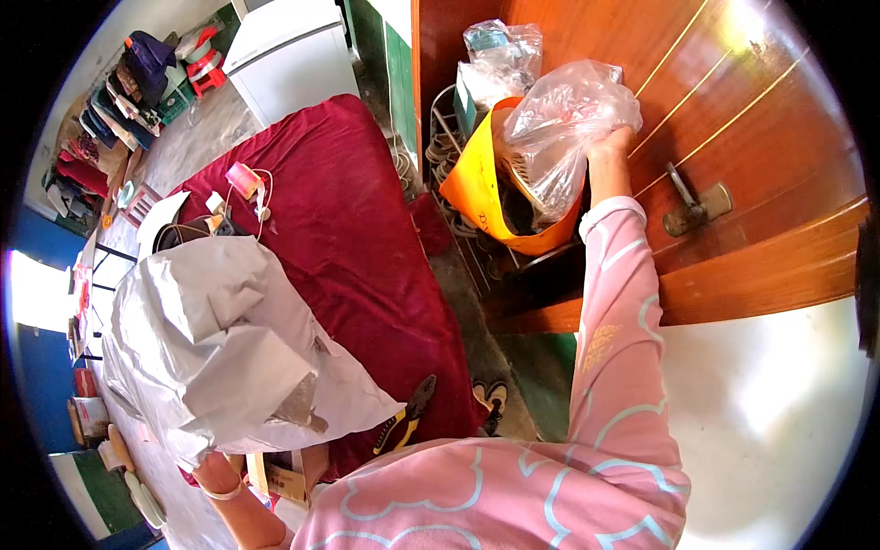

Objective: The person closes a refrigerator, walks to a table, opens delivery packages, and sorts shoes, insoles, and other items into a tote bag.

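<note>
My right hand [612, 147] is stretched far forward and closed on a crumpled clear plastic bag [559, 119]. That bag lies at the mouth of an orange bag [481, 188], which stands open with dark things partly visible inside. At the lower left, my left hand [215, 472] grips the gathered edge of a large white plastic bag [211, 321]; its fingers are mostly hidden by the folds. The white bag bulges over the red-covered table, and its contents cannot be seen. Pliers with yellow and black handles [403, 417] lie beside it on the red cloth [357, 247].
A wooden door [715, 119] with a metal handle [697, 206] stands right of the orange bag. Shoes on a rack [445, 151] sit behind it. A pink thread spool [243, 179] lies on the table's far left. Beyond is a white cabinet [298, 69].
</note>
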`<state>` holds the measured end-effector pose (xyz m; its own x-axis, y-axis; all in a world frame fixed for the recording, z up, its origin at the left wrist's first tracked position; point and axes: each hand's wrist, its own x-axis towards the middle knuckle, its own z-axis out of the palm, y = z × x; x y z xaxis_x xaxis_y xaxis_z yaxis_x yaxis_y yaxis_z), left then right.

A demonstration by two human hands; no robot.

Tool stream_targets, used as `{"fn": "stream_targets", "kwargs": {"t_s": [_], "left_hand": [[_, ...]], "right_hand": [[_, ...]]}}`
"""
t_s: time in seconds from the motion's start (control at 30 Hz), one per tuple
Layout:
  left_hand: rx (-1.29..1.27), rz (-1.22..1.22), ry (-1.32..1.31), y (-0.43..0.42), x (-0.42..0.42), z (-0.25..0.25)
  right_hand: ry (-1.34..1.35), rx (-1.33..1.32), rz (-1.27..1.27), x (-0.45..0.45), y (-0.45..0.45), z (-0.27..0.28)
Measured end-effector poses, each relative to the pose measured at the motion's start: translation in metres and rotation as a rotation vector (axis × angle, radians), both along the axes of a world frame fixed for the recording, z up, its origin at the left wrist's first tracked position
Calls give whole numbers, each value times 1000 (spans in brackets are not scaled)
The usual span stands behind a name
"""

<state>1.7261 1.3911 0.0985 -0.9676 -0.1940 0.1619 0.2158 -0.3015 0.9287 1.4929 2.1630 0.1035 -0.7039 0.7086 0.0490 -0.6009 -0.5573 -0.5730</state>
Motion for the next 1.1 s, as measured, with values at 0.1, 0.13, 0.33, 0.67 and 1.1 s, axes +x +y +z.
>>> {"fn": "stream_targets", "kwargs": {"t_s": [0.1, 0.13, 0.33, 0.67, 1.1], "left_hand": [[64, -25, -16, 4, -3, 0], [104, -44, -24, 5, -5, 1], [-350, -24, 12, -49, -5, -52], [96, 53, -6, 36, -33, 18], [520, -31, -222, 67, -55, 44]], "right_hand": [[13, 0, 34, 16, -41, 39], [68, -29, 85, 7, -36, 38], [179, -49, 133, -26, -40, 55], [207, 95, 67, -27, -35, 127], [170, 276, 14, 15, -43, 185]]}}
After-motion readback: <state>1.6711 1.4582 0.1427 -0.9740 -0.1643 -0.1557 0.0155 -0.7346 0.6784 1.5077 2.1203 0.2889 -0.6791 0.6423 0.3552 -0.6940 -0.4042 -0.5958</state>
